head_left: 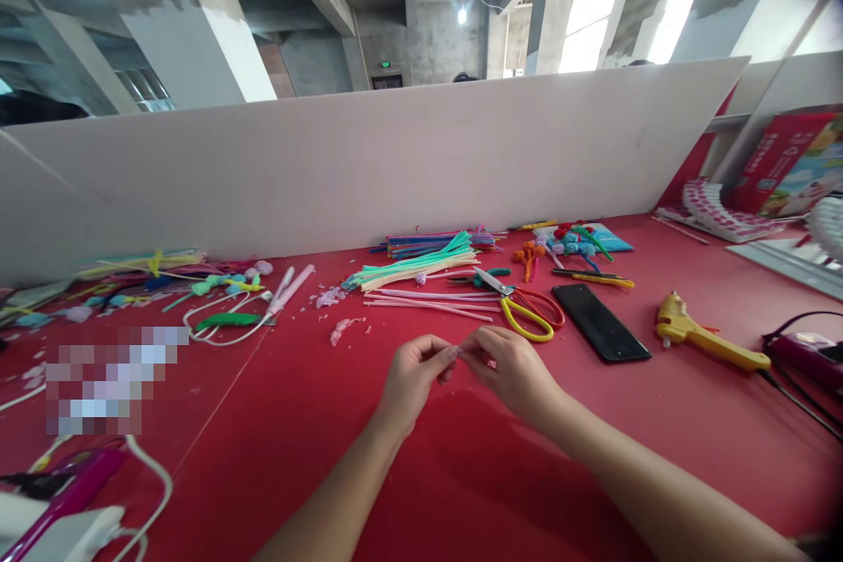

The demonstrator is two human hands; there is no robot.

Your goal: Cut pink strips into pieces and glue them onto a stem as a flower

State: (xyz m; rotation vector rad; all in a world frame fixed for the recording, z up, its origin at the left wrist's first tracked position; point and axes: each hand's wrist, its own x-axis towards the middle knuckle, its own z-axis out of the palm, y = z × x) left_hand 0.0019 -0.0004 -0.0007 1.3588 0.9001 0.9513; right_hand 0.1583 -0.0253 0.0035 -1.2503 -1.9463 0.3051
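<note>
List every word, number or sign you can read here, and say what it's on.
No text can be read.
Green sign on the far wall: too small.
Red box: print blurred.
Pixelated patch on the table: unreadable.
Phone: dark, no text.
Pink piece pinched by left hand and right hand: no print shows.
</note>
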